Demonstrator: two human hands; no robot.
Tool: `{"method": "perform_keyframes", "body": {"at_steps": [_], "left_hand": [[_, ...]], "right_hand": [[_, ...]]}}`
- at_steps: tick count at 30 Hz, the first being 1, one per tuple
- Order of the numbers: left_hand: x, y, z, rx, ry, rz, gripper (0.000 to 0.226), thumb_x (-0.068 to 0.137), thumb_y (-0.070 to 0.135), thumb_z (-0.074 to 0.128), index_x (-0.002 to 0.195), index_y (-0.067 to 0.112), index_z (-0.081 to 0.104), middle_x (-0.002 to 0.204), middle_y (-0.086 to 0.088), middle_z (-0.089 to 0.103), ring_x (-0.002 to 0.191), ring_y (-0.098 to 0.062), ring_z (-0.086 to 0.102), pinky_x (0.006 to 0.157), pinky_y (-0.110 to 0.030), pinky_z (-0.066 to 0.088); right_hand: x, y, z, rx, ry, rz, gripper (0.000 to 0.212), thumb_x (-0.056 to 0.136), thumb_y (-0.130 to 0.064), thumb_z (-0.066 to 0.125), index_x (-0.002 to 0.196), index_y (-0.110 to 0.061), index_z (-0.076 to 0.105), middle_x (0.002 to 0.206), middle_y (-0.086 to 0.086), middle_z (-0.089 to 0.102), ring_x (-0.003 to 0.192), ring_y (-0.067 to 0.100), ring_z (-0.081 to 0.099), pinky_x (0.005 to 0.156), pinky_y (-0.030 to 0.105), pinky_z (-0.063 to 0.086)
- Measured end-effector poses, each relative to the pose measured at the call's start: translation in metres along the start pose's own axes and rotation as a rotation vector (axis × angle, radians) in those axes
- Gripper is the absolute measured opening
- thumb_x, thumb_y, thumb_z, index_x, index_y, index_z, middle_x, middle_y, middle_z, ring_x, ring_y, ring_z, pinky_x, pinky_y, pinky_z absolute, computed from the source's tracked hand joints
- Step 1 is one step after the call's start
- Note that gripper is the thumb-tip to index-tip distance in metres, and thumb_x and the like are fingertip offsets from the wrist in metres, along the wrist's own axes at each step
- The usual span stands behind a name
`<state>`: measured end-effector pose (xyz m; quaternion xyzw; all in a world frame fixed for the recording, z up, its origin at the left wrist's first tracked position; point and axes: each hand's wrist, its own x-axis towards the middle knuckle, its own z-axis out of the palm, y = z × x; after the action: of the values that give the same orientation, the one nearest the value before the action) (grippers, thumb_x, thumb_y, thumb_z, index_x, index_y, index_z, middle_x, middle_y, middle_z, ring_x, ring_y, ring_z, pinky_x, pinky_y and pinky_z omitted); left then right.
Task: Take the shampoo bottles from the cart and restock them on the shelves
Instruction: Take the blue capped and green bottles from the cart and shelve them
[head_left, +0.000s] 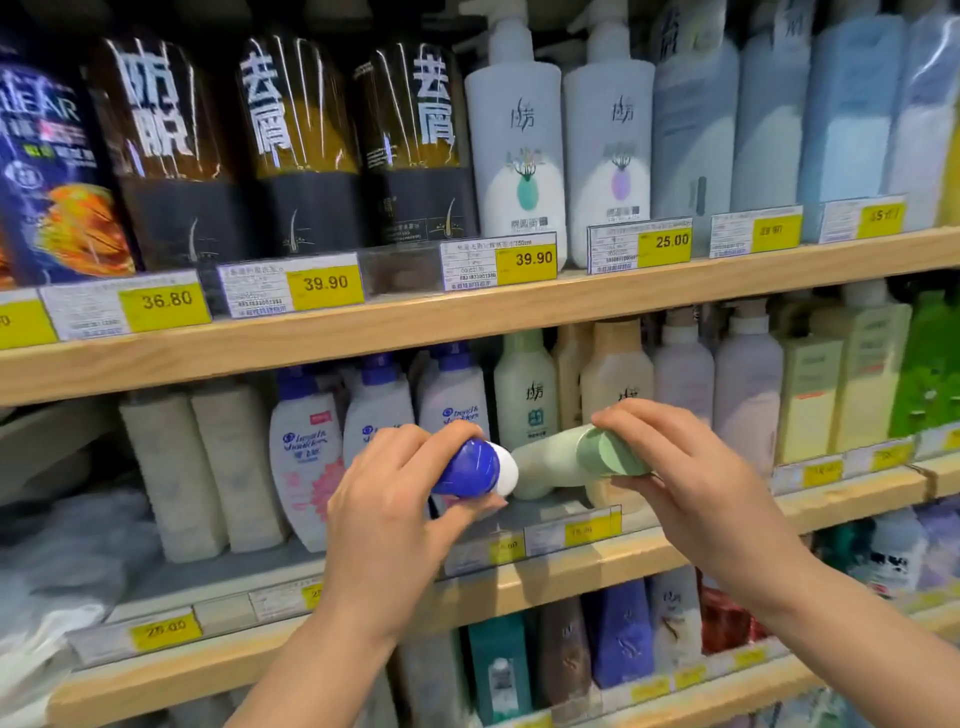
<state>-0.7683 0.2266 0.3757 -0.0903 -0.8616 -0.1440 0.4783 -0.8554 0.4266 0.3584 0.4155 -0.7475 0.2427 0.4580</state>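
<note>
Head view: both bottles are held tipped, caps toward the camera, just above the middle shelf (571, 566). The left hand (395, 499) curls its fingers round the blue-capped bottle (475, 467); the right hand (675, 467) grips the green-capped bottle (566, 460). Their shoulders touch, so pushing both in together could topple the three blue-capped bottles (382, 410) standing behind. Two bottles in hand.

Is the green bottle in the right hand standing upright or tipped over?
Tipped. The green bottle lies sideways in the right hand, cap end toward the camera.
</note>
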Motion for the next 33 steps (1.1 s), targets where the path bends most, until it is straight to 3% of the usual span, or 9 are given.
{"method": "perform_keyframes", "body": {"at_steps": [5, 11, 14, 18, 20, 23, 27, 30, 33], "left_hand": [[0.009, -0.003, 0.010, -0.016, 0.002, 0.000, 0.034, 0.065, 0.052, 0.053, 0.093, 0.033, 0.051, 0.070, 0.013, 0.048, 0.070, -0.007, 0.039, 0.060, -0.017, 0.032], [0.019, -0.007, 0.020, -0.051, -0.038, -0.117, 0.042, 0.058, 0.060, 0.050, 0.094, 0.039, 0.049, 0.067, 0.020, 0.044, 0.073, -0.006, 0.041, 0.057, -0.032, 0.043], [0.028, -0.005, 0.026, -0.066, -0.034, -0.140, 0.045, 0.055, 0.060, 0.051, 0.094, 0.038, 0.049, 0.069, 0.023, 0.046, 0.071, -0.007, 0.041, 0.057, -0.031, 0.042], [0.034, -0.007, 0.030, -0.075, -0.066, -0.171, 0.051, 0.051, 0.062, 0.049, 0.098, 0.041, 0.046, 0.067, 0.019, 0.050, 0.075, -0.007, 0.042, 0.060, -0.023, 0.039], [0.034, -0.008, 0.034, -0.088, -0.073, -0.204, 0.051, 0.049, 0.064, 0.049, 0.095, 0.041, 0.051, 0.067, 0.017, 0.051, 0.077, -0.007, 0.044, 0.061, -0.022, 0.039], [0.035, -0.010, 0.038, -0.101, -0.082, -0.233, 0.046, 0.048, 0.063, 0.050, 0.083, 0.037, 0.063, 0.068, 0.017, 0.052, 0.076, -0.008, 0.046, 0.062, -0.022, 0.040], [0.041, -0.015, 0.039, -0.165, -0.083, -0.332, 0.034, 0.044, 0.062, 0.056, 0.075, 0.048, 0.051, 0.075, 0.015, 0.058, 0.072, -0.007, 0.053, 0.067, -0.013, 0.039], [0.045, -0.025, 0.042, -0.253, -0.048, -0.451, 0.038, 0.055, 0.035, 0.082, 0.081, 0.042, 0.054, 0.082, 0.017, 0.060, 0.080, -0.008, 0.056, 0.070, -0.008, 0.038], [0.044, -0.029, 0.047, -0.331, 0.012, -0.540, 0.036, 0.061, 0.019, 0.079, 0.086, 0.032, 0.056, 0.084, 0.013, 0.062, 0.081, -0.007, 0.058, 0.068, -0.009, 0.042]], "right_hand": [[0.011, 0.012, 0.004, 0.021, -0.052, 0.014, 0.051, 0.067, -0.008, 0.059, 0.114, -0.019, 0.045, 0.111, -0.004, 0.051, 0.098, 0.012, 0.046, 0.071, 0.027, 0.046], [0.023, 0.025, 0.005, 0.057, -0.114, 0.023, 0.049, 0.067, -0.012, 0.059, 0.113, -0.023, 0.045, 0.107, 0.003, 0.064, 0.097, 0.010, 0.046, 0.065, 0.026, 0.049], [0.027, 0.034, 0.009, 0.083, -0.148, 0.030, 0.049, 0.067, -0.015, 0.058, 0.113, -0.025, 0.044, 0.109, 0.002, 0.064, 0.098, 0.009, 0.045, 0.053, 0.038, 0.057], [0.029, 0.042, 0.013, 0.131, -0.204, 0.062, 0.048, 0.070, -0.017, 0.057, 0.114, -0.031, 0.042, 0.112, 0.000, 0.063, 0.100, 0.010, 0.044, 0.051, 0.044, 0.056], [0.031, 0.047, 0.014, 0.153, -0.246, 0.084, 0.048, 0.074, -0.016, 0.058, 0.117, -0.032, 0.045, 0.116, -0.003, 0.061, 0.102, 0.011, 0.049, 0.055, 0.046, 0.055], [0.039, 0.051, 0.012, 0.143, -0.391, 0.163, 0.046, 0.086, -0.019, 0.058, 0.129, -0.031, 0.044, 0.130, -0.013, 0.048, 0.116, 0.013, 0.047, 0.075, 0.043, 0.050], [0.052, 0.057, 0.013, 0.167, -0.447, 0.196, 0.051, 0.086, -0.027, 0.057, 0.133, -0.037, 0.037, 0.133, -0.018, 0.043, 0.115, 0.009, 0.047, 0.081, 0.039, 0.048], [0.058, 0.059, 0.021, 0.256, -0.434, 0.248, 0.053, 0.084, -0.024, 0.060, 0.132, -0.034, 0.040, 0.129, -0.014, 0.047, 0.113, 0.015, 0.050, 0.085, 0.045, 0.048], [0.059, 0.058, 0.033, 0.347, -0.372, 0.320, 0.053, 0.082, -0.021, 0.063, 0.130, -0.026, 0.041, 0.124, -0.009, 0.051, 0.111, 0.017, 0.052, 0.090, 0.044, 0.046]]}}
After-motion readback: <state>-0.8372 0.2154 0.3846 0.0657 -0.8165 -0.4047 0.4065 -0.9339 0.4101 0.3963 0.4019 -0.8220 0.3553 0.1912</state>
